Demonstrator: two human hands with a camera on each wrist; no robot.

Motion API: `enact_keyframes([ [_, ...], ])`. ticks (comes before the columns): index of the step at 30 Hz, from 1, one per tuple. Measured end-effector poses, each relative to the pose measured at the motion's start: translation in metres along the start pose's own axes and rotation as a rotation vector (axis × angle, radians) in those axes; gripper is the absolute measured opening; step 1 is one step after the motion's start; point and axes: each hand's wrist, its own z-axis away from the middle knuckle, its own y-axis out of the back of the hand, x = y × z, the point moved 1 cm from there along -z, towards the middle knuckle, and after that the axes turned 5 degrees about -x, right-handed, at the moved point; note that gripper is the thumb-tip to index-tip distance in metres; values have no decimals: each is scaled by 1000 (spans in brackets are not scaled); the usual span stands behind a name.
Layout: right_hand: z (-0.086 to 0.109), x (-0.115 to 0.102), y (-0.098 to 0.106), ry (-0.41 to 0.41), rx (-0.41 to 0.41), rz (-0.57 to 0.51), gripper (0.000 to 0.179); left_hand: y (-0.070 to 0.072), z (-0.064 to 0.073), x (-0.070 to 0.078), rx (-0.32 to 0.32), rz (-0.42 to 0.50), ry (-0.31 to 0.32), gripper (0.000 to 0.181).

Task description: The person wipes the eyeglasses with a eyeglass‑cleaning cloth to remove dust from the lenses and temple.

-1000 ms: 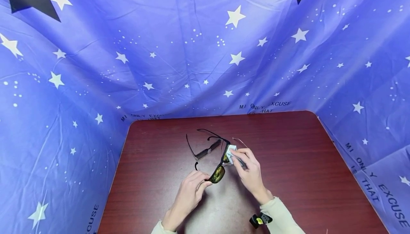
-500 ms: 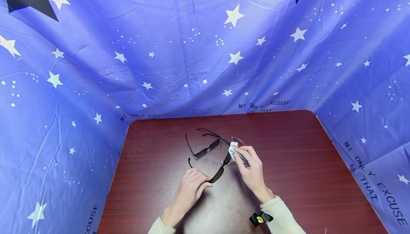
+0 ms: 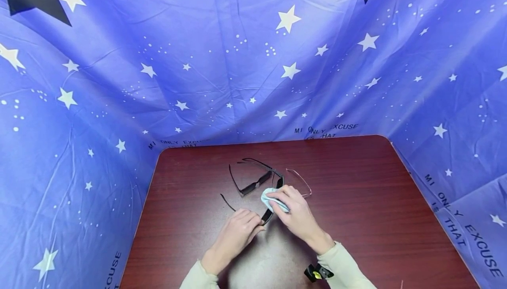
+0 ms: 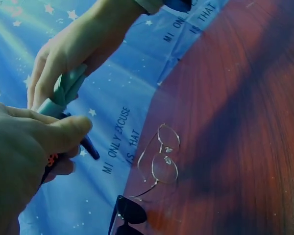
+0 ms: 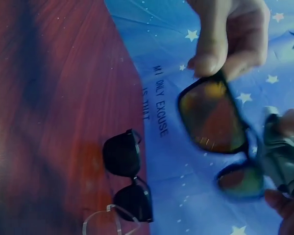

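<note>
My left hand (image 3: 237,232) pinches one end of a pair of black-framed sunglasses (image 5: 210,117), held above the table. Their lenses look amber and mirrored in the right wrist view; in the head view they are mostly edge-on and dark. A light blue cloth (image 3: 272,198) is bunched in my right hand (image 3: 298,213), gripped by thumb and fingers. From above, the cloth covers the middle of the sunglasses; whether it touches the lens is hard to tell. In the left wrist view the cloth (image 4: 66,90) appears just beyond my left thumb.
Another pair of black sunglasses (image 5: 121,155) lies on the reddish-brown table (image 3: 380,201), temples unfolded. Beside it rest thin wire-rimmed glasses (image 4: 164,167), partly behind my right hand in the head view. A blue starry curtain (image 3: 222,60) surrounds the table.
My right hand has moved left with the cloth, from the sunglasses' far lens toward their middle. The sunglasses have tilted, so their lenses face the head camera less. My left hand has barely moved.
</note>
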Motion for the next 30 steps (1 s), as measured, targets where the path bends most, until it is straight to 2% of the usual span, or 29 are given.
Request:
enact_keyframes([
  [4, -3, -6, -4, 37, -102, 181, 18, -2, -3, 1, -78, -137, -40, 28],
  [6, -3, -10, -6, 23, -135, 242, 16, -2, -4, 2, -104, -204, -65, 21],
  [9, -3, -14, -10, -21, -169, 320, 15, -3, -6, 3, -118, -295, -99, 11],
  [14, -1, -20, -14, -72, -239, 429, 12, -5, -6, 4, -120, -365, -129, 12],
  [17, -2, -24, -14, -61, -303, 416, 8, -6, -6, 4, -103, -365, -144, 15],
  [20, -2, -25, -12, -55, -381, 330, 2, -8, -4, 3, -68, -363, -174, 13],
  [23, -3, -24, -9, -65, -448, 240, 5, -10, -3, 3, -40, -353, -204, 12],
  [26, -3, -21, -8, -88, -488, 213, 6, -10, -1, 3, -62, -345, -221, 14],
  [30, -4, -16, -7, -120, -490, 273, 5, -10, 0, 3, -113, -375, -234, 16],
])
